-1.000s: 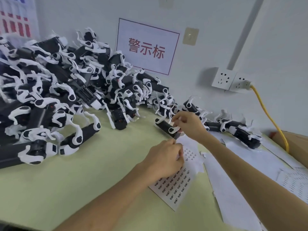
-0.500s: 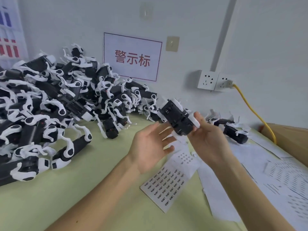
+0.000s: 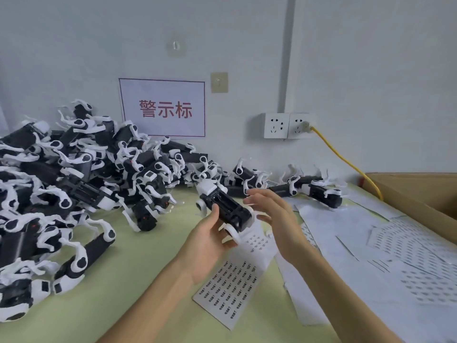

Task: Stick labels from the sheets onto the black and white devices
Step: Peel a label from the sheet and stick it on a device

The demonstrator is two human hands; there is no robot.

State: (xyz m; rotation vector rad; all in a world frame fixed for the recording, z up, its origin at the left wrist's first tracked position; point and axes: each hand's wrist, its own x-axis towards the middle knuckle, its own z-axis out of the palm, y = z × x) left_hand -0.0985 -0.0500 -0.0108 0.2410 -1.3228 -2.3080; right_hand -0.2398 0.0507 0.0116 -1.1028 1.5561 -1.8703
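Note:
My left hand holds one black and white device above the table, thumb over its near side and fingers under it. Just right of the device, my right hand is spread with straight fingers and holds nothing. Below both hands lies a label sheet with rows of small printed labels. A large heap of the same devices covers the left of the table. A few more devices lie by the wall on the right.
Used white backing sheets cover the table's right side. A cardboard box stands at the far right. A yellow cable runs from the wall sockets toward the box. A red-lettered sign hangs on the wall.
The device passed from my right hand into my left hand. My right hand let go and opened beside it. The view shifted a little to the right.

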